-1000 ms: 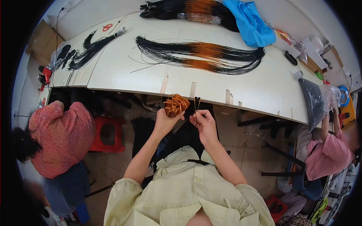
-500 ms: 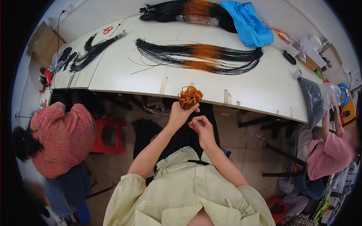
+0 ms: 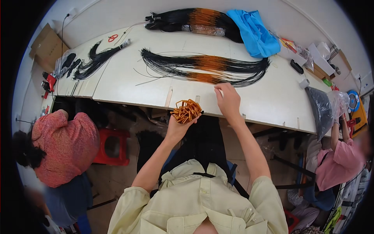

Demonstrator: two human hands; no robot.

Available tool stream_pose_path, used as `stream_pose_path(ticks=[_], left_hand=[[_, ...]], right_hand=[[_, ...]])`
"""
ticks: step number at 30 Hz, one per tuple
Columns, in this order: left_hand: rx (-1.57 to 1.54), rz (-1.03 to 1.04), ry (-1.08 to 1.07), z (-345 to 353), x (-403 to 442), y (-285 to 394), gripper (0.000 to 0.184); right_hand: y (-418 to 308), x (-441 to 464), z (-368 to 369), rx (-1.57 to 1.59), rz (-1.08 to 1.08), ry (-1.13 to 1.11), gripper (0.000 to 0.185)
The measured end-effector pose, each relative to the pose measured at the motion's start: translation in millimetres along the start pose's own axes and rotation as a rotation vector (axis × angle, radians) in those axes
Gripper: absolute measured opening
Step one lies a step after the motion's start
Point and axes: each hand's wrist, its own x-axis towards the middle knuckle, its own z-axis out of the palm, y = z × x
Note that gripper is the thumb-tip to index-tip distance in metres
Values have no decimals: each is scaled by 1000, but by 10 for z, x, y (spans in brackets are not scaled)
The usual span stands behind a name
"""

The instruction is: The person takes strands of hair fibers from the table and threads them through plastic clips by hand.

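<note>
My left hand [image 3: 180, 128] is closed around a bundle of bent orange wires [image 3: 187, 111], whose looped ends stick up above the fist at the table's front edge. My right hand [image 3: 229, 100] is over the table with its fingers curled together; whatever may be between the fingertips is too small to make out. Just beyond it lies a long, loose bundle of black wires with orange middles [image 3: 208, 62], spread across the table. The right hand's knuckles come close to the near strands of that bundle, and I cannot tell whether they touch.
A thicker black and orange wire bundle [image 3: 194, 21] lies at the back beside a blue cloth [image 3: 257, 35]. Shorter black wires [image 3: 99, 58] and red-handled scissors [image 3: 113, 38] are on the left. People sit at both sides, one near a red stool [image 3: 113, 146]. A dark plastic bag [image 3: 317, 111] hangs over the right edge.
My right hand has left the side of my left hand and moved forward and right over the table. The left hand, with the orange wires, has shifted slightly left and down.
</note>
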Motion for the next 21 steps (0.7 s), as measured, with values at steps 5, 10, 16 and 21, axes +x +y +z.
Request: stream_pose_path(ticks=[5, 10, 16, 21], left_hand=[[-60, 107, 43, -289, -60, 266, 11], [188, 219, 205, -742, -64, 594, 7], [-131, 325, 130, -917, -9, 715, 7], [70, 372, 269, -919, -134, 826, 7]], right_hand=[[271, 361, 456, -300, -219, -58, 6], [246, 428, 395, -259, -140, -198, 4], [134, 839, 17, -448, -180, -323, 2], [-788, 1081, -940, 328, -4, 50, 7]])
